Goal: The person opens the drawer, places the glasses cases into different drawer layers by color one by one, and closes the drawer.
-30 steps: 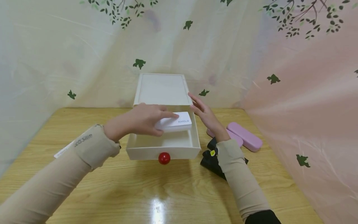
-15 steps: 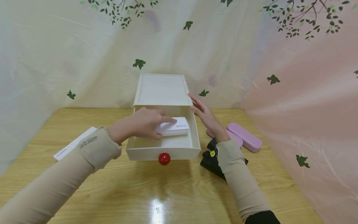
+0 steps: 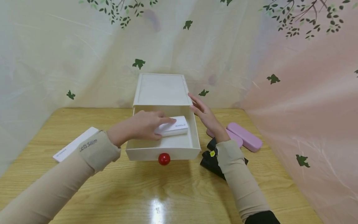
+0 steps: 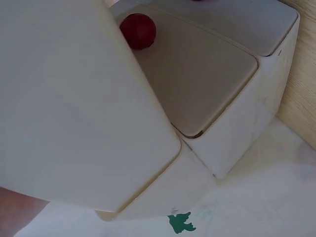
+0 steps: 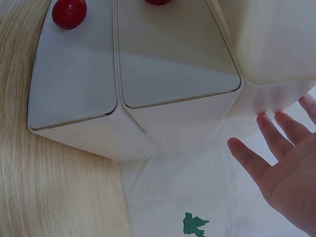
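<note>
Gripping a white, oblong, seemingly cardboard box (image 3: 179, 125) with left hand (image 3: 144, 125) inside a rectangular white plastic drawer (image 3: 144, 154); touching the boxy white cabinet (image 3: 163, 88) with straight-fingered right hand (image 3: 207, 116), presumably steadying it.

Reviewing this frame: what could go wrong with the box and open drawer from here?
Pinching: the left hand is inside the open drawer, so closing it early could catch fingers.
Tipping: the drawer juts forward, so pressing down might tilt the drawer unit.
Slipping: the white box is held by one end and might drop crookedly.
</note>
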A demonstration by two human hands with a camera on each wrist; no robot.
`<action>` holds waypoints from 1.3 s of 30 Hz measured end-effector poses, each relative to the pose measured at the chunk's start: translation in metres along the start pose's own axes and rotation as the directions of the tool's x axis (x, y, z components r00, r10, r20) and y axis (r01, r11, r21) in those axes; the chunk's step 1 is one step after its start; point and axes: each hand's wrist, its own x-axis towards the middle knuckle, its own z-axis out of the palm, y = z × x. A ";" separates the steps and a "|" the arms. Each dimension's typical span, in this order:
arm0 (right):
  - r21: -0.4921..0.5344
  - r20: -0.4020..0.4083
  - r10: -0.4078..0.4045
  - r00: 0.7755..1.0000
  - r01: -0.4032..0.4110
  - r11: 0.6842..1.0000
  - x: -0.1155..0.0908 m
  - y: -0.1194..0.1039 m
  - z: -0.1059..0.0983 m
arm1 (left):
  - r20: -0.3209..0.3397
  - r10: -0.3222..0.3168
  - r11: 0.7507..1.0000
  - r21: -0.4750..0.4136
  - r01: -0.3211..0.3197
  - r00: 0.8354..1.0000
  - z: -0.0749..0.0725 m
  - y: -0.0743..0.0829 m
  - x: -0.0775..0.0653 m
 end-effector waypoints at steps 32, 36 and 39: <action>0.022 -0.011 0.032 0.999 -0.032 0.999 -0.001 0.000 0.002 | -0.121 -0.039 0.996 0.077 0.048 0.992 0.008 -0.007 -0.004; 0.022 -0.008 0.027 1.000 -0.027 0.999 0.000 0.001 0.002 | -0.117 -0.070 0.993 0.085 0.081 0.991 0.008 -0.007 -0.002; 0.029 -0.008 0.019 1.000 -0.018 0.999 -0.001 0.001 0.002 | -0.135 -0.074 0.989 0.115 0.090 0.988 0.008 -0.007 0.000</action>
